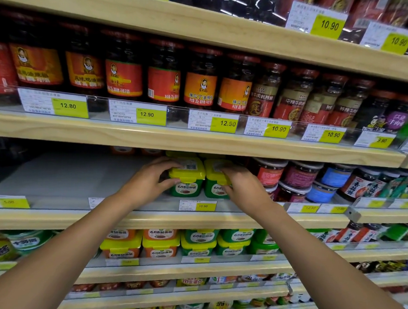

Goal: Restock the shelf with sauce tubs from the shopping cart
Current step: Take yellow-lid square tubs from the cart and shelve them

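Two green sauce tubs with yellow lids stand side by side on the grey middle shelf (55,184). My left hand (149,180) wraps the left side of the left tub (187,184), fingers on its lid and body. My right hand (241,184) grips the right tub (214,181) from its right side, fingers over the lid. More yellow lids show behind these two tubs. The shopping cart is out of view.
Left of the tubs the middle shelf is bare. Glass jars (296,180) stand close to the right of my right hand. Chilli sauce jars (202,83) fill the shelf above. Orange and green tubs (163,244) sit on the shelf below.
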A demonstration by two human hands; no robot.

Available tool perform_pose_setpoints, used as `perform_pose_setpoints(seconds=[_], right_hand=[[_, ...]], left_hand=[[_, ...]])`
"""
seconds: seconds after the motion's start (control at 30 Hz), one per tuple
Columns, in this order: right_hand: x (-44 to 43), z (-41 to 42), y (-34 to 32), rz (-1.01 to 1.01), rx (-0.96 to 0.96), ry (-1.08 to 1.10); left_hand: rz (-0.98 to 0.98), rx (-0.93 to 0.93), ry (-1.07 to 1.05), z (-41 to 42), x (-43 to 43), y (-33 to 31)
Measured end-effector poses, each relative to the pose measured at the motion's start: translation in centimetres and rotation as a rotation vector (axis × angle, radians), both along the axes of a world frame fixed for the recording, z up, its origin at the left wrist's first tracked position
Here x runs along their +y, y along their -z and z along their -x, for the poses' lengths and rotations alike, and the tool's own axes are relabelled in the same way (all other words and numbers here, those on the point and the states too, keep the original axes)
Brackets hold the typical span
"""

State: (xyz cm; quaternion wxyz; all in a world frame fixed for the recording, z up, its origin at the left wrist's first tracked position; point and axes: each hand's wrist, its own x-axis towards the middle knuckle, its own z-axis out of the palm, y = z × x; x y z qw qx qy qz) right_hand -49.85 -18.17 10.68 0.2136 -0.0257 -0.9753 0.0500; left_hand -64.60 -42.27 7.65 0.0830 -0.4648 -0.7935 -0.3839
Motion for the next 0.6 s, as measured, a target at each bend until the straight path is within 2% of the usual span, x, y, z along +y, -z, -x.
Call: perform_pose_setpoints(seconds=[0.6], right_hand=[[-0.7, 0.9, 1.3, -0.002, 0.055, 0.061]], left_hand=[[0.016, -0.020, -0.037, -0.1, -0.2, 0.1]])
